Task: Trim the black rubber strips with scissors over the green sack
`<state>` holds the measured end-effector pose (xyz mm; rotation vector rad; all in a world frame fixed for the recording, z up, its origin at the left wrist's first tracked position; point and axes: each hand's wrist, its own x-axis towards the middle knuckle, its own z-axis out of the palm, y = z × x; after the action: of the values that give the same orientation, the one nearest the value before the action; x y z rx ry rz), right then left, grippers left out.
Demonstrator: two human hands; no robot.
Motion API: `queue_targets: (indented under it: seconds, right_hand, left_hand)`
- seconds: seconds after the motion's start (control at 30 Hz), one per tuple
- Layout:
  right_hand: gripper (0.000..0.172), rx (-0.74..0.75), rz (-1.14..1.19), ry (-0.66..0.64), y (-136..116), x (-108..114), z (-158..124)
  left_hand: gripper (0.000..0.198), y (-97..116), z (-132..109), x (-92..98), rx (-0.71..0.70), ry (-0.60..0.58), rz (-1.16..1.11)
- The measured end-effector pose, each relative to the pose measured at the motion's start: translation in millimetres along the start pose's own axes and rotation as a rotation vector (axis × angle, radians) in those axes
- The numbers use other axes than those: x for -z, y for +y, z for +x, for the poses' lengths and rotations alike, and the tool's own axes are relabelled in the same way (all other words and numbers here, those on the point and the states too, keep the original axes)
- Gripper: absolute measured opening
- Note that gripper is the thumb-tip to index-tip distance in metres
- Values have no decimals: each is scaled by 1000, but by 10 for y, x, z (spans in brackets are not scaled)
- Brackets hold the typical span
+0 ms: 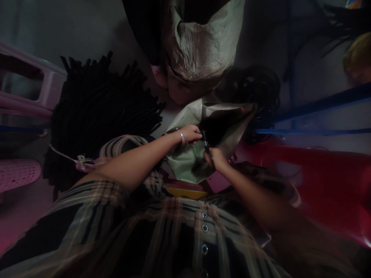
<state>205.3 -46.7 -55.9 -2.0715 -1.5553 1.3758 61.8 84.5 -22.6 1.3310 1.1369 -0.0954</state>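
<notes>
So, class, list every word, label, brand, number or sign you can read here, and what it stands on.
No text can be read anywhere.
Near sack: no readable print.
Far sack: no readable print.
Scissors: too small and dark to show any marking.
Bright item at the top right: too blurred to read.

Seemingly a dim workshop, with a thick bundle of black strips (101, 104), dark coils (262, 85), open sacks (185, 162).

Dark plaid garment (162, 239), pale-striped — round ringed buttons (204, 228), silvery left-wrist bracelet (182, 137)
</notes>
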Motion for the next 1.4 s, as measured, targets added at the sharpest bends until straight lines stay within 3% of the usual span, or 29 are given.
queue_targets:
  seconds: [0.23,0.5,0.6,0.77,0.97,1.17,1.4]
  right_hand:
    - [23,-11,-30,33,-49,13,-3]
    - [21,-72,96,43,-61,78,-14]
    - [21,-112,132,33,-51,100,1]
    - [28,-83,39,81,-46,71,36]
    - [24,-106,-7,44,-93,62,98]
    - [26,-115,-22,-71,-106,35,83]
    - [27,-60,-68,-107,-116,42,68]
  left_hand:
    - [6,1,-3,11,24,24,49]
    - [19,8,-25,123,-50,19,343]
    - [18,16,-29,101,-32,23,316]
    - [26,41,-16,72,-39,186,259]
    - [14,78,-5,95,22,31,-58]
    - [13,68,-18,79,-8,117,-96]
    - [11,48,3,33,-50,110,-113]
